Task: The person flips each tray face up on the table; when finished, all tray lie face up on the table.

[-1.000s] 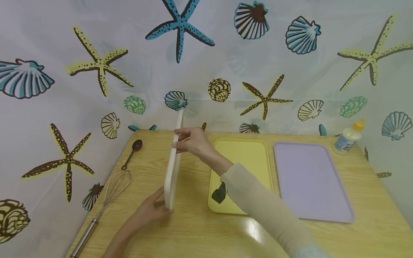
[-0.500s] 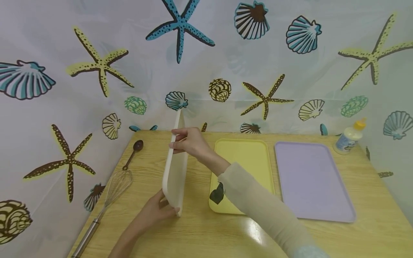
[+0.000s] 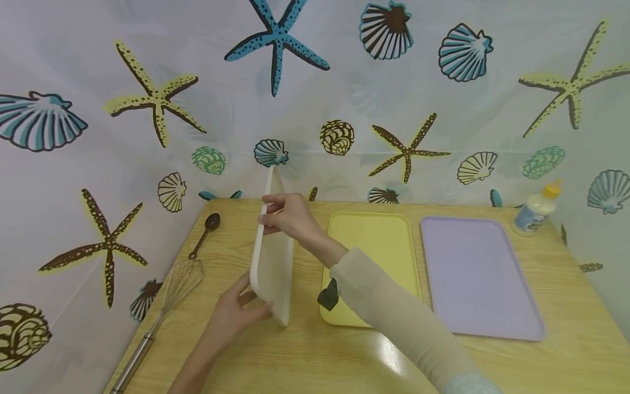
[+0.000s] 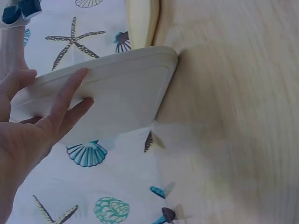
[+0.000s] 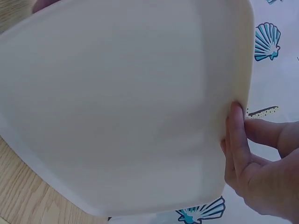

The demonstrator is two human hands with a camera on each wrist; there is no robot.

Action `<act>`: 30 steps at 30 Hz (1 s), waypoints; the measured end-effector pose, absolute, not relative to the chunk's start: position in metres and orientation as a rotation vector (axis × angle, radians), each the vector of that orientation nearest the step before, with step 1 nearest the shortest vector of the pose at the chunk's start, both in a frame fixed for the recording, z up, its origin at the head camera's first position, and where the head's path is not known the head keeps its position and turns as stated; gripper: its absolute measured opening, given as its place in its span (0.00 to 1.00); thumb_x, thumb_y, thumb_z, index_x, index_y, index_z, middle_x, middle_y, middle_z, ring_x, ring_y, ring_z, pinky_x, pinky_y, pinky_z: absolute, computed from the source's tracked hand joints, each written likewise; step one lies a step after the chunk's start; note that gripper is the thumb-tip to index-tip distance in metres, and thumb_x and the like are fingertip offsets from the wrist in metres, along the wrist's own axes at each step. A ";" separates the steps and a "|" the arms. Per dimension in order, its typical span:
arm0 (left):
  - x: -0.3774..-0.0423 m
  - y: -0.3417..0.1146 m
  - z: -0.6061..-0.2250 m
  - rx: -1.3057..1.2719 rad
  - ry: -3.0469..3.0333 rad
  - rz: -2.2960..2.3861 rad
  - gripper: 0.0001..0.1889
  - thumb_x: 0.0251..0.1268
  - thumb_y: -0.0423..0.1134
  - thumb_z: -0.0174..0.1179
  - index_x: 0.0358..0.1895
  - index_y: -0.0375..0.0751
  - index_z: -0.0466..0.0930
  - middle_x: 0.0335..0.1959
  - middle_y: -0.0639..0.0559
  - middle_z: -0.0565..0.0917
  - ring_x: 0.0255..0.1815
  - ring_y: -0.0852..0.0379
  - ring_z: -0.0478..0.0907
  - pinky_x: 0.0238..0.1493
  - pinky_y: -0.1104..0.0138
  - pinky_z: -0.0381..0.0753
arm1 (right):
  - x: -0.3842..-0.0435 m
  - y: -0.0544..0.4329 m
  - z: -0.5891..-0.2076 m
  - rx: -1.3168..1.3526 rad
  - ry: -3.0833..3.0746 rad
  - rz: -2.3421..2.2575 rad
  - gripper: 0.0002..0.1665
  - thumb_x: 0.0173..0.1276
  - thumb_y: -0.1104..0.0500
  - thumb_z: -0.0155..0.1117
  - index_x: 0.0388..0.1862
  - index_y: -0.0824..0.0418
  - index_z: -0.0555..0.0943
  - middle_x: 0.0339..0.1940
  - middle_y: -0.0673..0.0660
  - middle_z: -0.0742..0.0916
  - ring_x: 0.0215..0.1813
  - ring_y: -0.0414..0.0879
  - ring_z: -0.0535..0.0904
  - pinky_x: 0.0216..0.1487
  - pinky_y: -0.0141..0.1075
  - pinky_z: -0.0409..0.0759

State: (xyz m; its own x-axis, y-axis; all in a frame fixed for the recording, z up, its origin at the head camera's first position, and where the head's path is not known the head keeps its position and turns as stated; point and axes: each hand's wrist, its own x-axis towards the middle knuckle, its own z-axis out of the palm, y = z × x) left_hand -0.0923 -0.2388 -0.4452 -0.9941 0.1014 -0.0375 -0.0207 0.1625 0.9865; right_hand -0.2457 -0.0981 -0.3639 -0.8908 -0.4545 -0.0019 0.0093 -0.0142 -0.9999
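A white tray (image 3: 276,268) stands tilted up on its edge at the left of the table, its hollow inner face turned toward the yellow tray. My left hand (image 3: 235,312) grips its near end, thumb at the rim and fingers behind; in the left wrist view several fingers of the left hand (image 4: 44,116) lie spread against the underside of the white tray (image 4: 117,100). Higher up, my right hand (image 3: 290,216) pinches the rim. From the right wrist, the right hand (image 5: 252,158) shows thumb outside and fingers on the inner face of the white tray (image 5: 121,107).
A yellow tray (image 3: 371,235) lies right of the white one, partly under the right sleeve (image 3: 394,306). Beyond it are a purple tray (image 3: 477,273) and a yellow-capped bottle (image 3: 536,210). A whisk (image 3: 157,328) and a dark spoon (image 3: 205,232) line the left edge. Patterned curtain surrounds the table.
The white tray has turned, its near lower edge swinging to the right, so more of its inner face shows. My left hand has shifted slightly right and up with it. The right hand still pinches the rim.
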 end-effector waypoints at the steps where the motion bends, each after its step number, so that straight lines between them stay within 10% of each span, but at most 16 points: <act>1: -0.092 -0.238 -0.441 0.087 2.339 1.983 0.41 0.60 0.31 0.65 0.75 0.53 0.57 0.73 0.44 0.61 0.66 0.36 0.67 0.43 0.57 0.85 | -0.246 -0.099 -0.364 -0.457 1.943 -1.976 0.27 0.60 0.73 0.66 0.60 0.70 0.76 0.37 0.61 0.79 0.29 0.53 0.86 0.33 0.37 0.87; 30: -0.082 -0.229 -0.405 -0.136 2.810 1.892 0.28 0.60 0.32 0.66 0.65 0.45 0.72 0.58 0.45 0.79 0.51 0.53 0.81 0.35 0.66 0.86 | -0.246 -0.110 -0.364 -0.443 2.012 -1.961 0.27 0.61 0.72 0.66 0.61 0.68 0.76 0.35 0.58 0.80 0.28 0.53 0.87 0.32 0.36 0.86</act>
State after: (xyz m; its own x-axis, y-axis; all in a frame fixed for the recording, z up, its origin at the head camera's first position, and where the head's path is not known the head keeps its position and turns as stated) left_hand -0.0824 -0.2292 -0.4049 -0.9660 -0.2032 0.1601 0.0718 0.3837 0.9206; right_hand -0.2460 -0.1099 -0.3642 -0.9088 -0.4172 0.0031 -0.0138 0.0226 -0.9996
